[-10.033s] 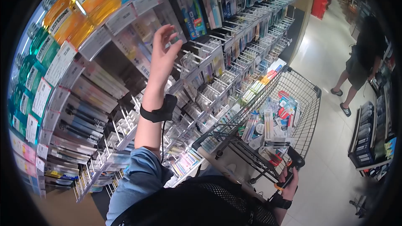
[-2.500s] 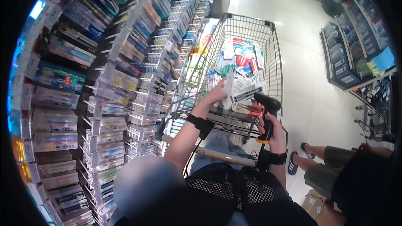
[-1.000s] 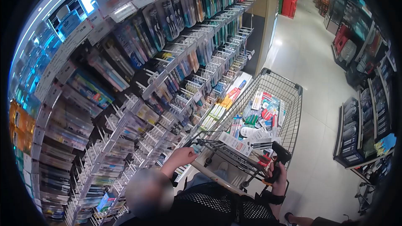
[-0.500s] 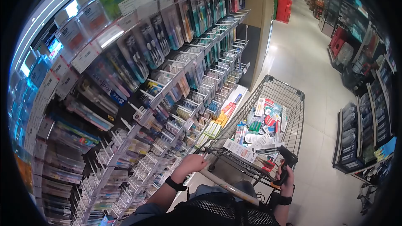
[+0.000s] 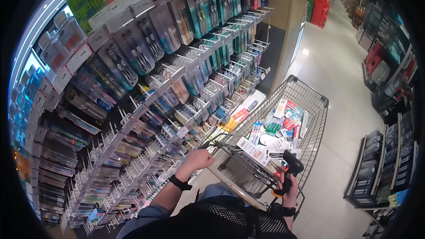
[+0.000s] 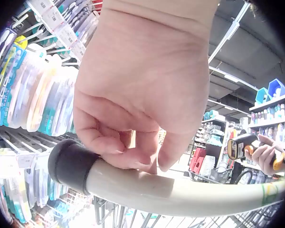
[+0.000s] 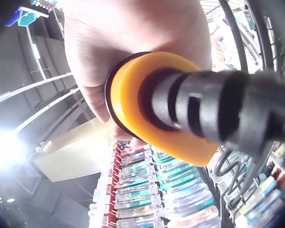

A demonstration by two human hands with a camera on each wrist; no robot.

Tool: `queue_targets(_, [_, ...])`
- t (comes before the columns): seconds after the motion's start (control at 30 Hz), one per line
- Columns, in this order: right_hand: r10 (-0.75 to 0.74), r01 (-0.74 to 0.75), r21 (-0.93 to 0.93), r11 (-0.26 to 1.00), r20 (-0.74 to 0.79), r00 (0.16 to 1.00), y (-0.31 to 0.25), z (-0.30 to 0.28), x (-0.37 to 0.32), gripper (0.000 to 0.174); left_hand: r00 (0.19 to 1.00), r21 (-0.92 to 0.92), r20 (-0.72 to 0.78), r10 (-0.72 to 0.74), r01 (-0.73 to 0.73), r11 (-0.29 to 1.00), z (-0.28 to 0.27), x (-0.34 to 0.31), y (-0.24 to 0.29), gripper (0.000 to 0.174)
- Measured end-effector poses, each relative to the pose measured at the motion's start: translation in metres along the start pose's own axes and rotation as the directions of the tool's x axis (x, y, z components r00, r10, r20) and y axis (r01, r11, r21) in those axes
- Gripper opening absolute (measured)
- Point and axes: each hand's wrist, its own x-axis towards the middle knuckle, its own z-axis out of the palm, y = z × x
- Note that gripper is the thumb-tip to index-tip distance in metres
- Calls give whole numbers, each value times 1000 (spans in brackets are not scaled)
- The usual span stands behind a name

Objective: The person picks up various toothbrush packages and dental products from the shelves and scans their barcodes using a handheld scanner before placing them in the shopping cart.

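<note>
My left hand [image 5: 198, 160] is at the left end of the cart's pale handle [image 5: 234, 187]. The left wrist view shows its fingers [image 6: 128, 154] loosely bent, tips touching the top of the bar [image 6: 137, 183] beside a black end cap [image 6: 71, 166], not wrapped round it. With my right hand [image 5: 288, 191] I grip the grip of a black handheld device [image 5: 294, 163] by the cart's right side. In the right wrist view, that hand [image 7: 137, 28] closes round it above an orange ring [image 7: 128, 95] and a black ribbed part [image 7: 199, 104].
The wire cart [image 5: 319, 121] holds several packaged items [image 5: 270, 127]. Along its left stands a rack of packaged toothbrushes [image 5: 152, 46], with bottles [image 5: 66, 40] at the upper left. A tiled aisle floor [image 5: 341, 97] runs ahead, and low shelves [image 5: 376, 163] stand at the right.
Since ten seconds ago my left hand has come down from the upper shelf to the cart handle, after reaching into the cart. The view has tilted up again. My right hand still holds the device.
</note>
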Motion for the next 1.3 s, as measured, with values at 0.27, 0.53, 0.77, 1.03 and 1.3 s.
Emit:
queue_targets(0.27, [-17, 17, -1, 1000, 39, 999, -43, -10, 27, 39, 972, 49, 234, 4, -16, 999, -21, 50, 32, 36])
queue_targets(0.53, [-36, 37, -13, 999, 32, 999, -61, -15, 39, 38, 923, -109, 340, 177, -149, 983, -118, 95, 42, 30])
queue_targets(0.77, [-72, 67, -82, 994, -56, 996, -65, -17, 44, 33, 158, -194, -978, -138, -421, 886, -279, 150, -37, 48])
queue_targets(1.03, [-81, 73, -82, 994, -93, 992, -66, -25, 48, 34, 182, -377, -926, -332, -363, 852, -305, 189, -80, 51])
queue_targets(1.3, [-104, 93, -86, 992, -133, 986, -66, -16, 47, 36, 358, -527, -841, -406, -367, 767, -304, 205, -77, 25])
